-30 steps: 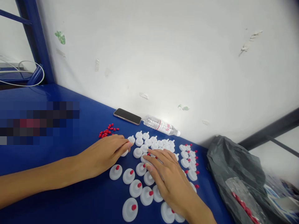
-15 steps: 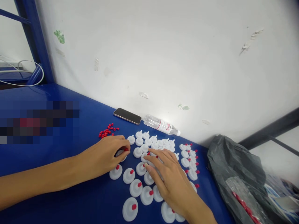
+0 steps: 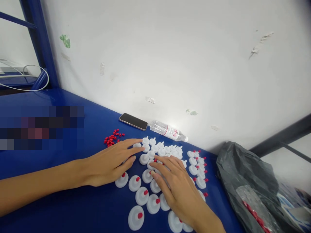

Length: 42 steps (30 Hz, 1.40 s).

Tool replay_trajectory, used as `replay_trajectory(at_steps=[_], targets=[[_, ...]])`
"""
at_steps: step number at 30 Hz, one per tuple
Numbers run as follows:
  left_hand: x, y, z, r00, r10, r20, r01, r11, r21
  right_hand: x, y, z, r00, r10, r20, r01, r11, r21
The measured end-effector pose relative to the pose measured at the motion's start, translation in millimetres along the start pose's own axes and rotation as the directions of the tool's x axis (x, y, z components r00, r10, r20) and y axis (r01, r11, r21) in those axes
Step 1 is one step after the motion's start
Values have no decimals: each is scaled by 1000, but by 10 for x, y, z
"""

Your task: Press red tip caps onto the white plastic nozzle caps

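white lids (image 3: 144, 159) lie all over a blue table (image 3: 92, 207), each one round & stepped w/ a thin spout in the middle. the bare ones are bunched at the back, spouts pointing up or leaning, some overlapping. nearer the front i see red-capped lids (image 3: 132, 185), spaced more loosely, each w/ a small red cap on its spout; more of the same sit in a tight block on the right.

the left hand (image 3: 110, 163) is over the back left of the lids, fingers spread & straight, gripping nothing i can see. its index & middle tips are right at the bare lids; from my remote seat i can't tell if they touch. the right hand (image 3: 178, 181) is across the middle of the lids, palm down, fingers loosely apart, thumb by a red cap; contact underneath is hidden from me.

in the way: the right hand blocks several lids, & the left index crosses part of a bare one.

around: loose red caps (image 3: 111, 141) in a heap, back left, just beyond the left hand. a phone (image 3: 133, 121) lies flat nr the white wall (image 3: 170, 58), next to a clear bottle (image 3: 167, 130) on its side. far right, a dark bag (image 3: 245, 165), w/ a clear bag of red bits on it. the far left is pixelated, can't make it out.
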<state>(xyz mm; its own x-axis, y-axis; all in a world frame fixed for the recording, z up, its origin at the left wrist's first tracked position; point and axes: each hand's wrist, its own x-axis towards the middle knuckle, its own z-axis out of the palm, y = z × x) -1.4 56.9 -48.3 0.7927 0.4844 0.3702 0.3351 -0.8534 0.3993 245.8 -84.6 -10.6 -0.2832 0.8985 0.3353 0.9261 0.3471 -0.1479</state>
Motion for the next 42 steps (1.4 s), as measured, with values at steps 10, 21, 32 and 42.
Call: replay_trajectory(at_steps=[10, 21, 32, 42], targets=[[268, -121, -136, 976, -150, -158, 111, 967, -228, -6, -9, -14, 1000, -7, 2, 7, 1000, -11], [189, 388, -243, 972, -200, -125, 58, 715, -697, 22, -94, -42, 959, -144, -243, 112, 983, -143], [227, 200, -330, 935, -89, -342, 15, 977, -214, 12, -124, -41, 916, -135, -379, 128, 991, -46], [229, -440, -296, 969, -193, -154, 247, 780, 574, 6, -90, -8, 929, -138, -345, 120, 990, -72]])
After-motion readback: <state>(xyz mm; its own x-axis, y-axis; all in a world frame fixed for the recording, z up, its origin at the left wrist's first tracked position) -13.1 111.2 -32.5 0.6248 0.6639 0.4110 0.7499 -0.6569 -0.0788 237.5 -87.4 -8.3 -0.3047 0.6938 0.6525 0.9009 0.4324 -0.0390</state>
